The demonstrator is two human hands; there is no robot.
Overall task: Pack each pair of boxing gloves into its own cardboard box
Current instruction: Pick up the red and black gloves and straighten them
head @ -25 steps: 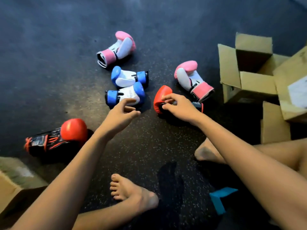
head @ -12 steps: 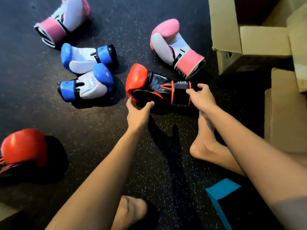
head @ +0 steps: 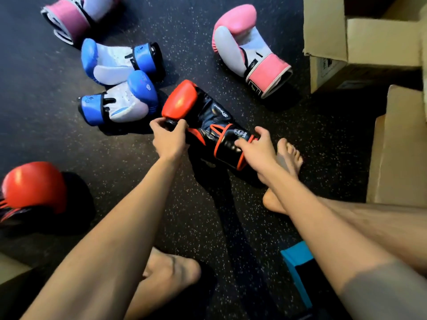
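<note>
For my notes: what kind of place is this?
Probably a gym or training room: dark speckled rubber floor, and boxing gloves: a pink glove, a blue glove, a red glove.

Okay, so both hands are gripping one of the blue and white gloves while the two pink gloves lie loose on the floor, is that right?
Not quite. The head view shows the left hand and right hand gripping the red and black glove, not a blue and white one. The two pink gloves do lie loose on the floor.
</note>
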